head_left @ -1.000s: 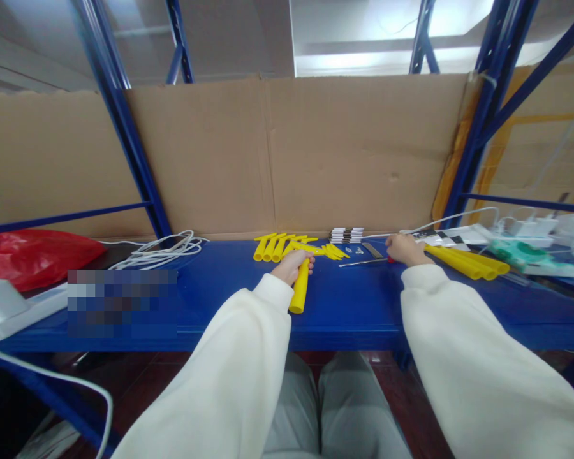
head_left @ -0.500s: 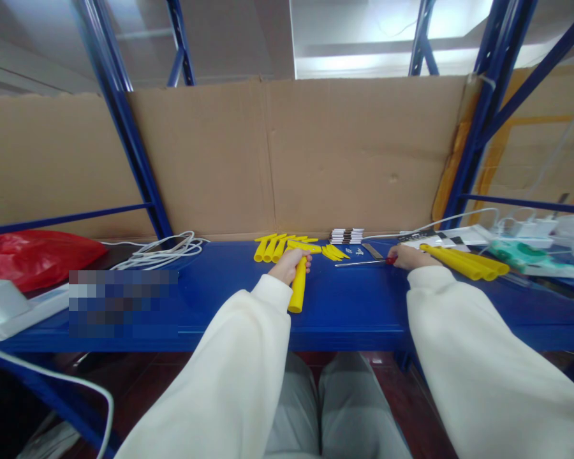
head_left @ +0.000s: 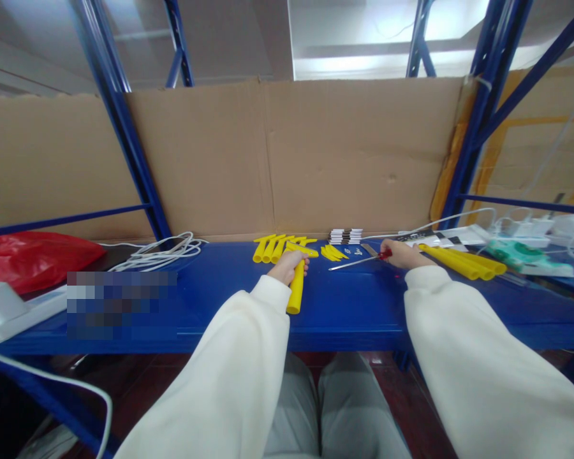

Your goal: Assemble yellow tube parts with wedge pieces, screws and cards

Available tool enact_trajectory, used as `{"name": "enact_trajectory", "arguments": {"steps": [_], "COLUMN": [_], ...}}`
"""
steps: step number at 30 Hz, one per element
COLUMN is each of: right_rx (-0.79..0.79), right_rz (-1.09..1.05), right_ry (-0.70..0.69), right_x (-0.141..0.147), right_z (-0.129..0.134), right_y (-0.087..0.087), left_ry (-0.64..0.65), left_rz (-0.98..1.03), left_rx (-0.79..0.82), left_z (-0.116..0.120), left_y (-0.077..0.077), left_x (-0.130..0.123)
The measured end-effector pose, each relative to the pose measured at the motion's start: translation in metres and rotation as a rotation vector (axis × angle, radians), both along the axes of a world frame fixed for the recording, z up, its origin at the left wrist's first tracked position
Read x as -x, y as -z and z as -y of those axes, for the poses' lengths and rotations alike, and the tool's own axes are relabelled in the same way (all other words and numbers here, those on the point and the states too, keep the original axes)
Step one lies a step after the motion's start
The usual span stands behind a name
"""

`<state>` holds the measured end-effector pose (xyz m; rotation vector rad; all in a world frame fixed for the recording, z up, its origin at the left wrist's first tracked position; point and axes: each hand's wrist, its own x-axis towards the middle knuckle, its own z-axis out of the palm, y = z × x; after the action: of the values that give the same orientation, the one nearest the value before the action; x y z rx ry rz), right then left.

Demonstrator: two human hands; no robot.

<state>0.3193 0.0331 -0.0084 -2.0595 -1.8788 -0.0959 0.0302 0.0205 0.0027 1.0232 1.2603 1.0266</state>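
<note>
My left hand [head_left: 290,265] is closed around a yellow tube [head_left: 295,295] with a flat yellow crosspiece [head_left: 302,249] at its far end. In my right hand [head_left: 399,254] is a screwdriver, gripped by its red handle [head_left: 385,254]; its long metal shaft [head_left: 353,263] points left. Behind my left hand lie several finished-looking yellow T-shaped pieces [head_left: 266,254] in a row. Small flat yellow parts [head_left: 333,253] form a pile between my hands. Beside that pile are small metal bits [head_left: 358,252], too small to name. Three or so loose yellow tubes [head_left: 463,262] rest right of my right hand.
White stacked pieces with dark bands [head_left: 345,236] stand by the cardboard wall [head_left: 316,159]. Coiled white cable [head_left: 165,252] and a red plastic bag [head_left: 38,258] lie left. At right are a green-and-white packet [head_left: 519,256] and white plugs. Blue posts [head_left: 124,140] frame the blue shelf [head_left: 210,299].
My right hand has raised the screwdriver slightly and shifted left, so its shaft now slants with the tip lower. My left hand and the yellow tube have barely moved.
</note>
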Motion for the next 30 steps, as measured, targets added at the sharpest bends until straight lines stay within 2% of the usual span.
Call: {"name": "enact_trajectory", "arguments": {"steps": [6,10,18,23,30], "right_rx": [-0.19,-0.267,-0.33,-0.343,-0.311], "right_rz": [0.042,-0.042,-0.111,-0.127,-0.129], "right_ry": [-0.046,-0.098,-0.159,-0.222,-0.177], "right_x": [-0.009,-0.012,-0.014,-0.016,-0.015], "right_z": [-0.01,-0.014,-0.023,-0.031,-0.031], "right_y": [0.003,0.004,0.01,0.018,0.019], "left_ry": [-0.024,-0.015,0.003,0.057,0.067], "left_rz": [-0.051,-0.101,-0.136,-0.158,-0.149], "left_rx": [0.011,0.011,0.02,0.022,0.014], "left_z": [0.003,0.008,0.006,0.005,0.01], "left_y": [-0.002,-0.003,0.001,0.003,0.0], "left_x": [-0.003,-0.004,-0.005,-0.008,-0.011]}}
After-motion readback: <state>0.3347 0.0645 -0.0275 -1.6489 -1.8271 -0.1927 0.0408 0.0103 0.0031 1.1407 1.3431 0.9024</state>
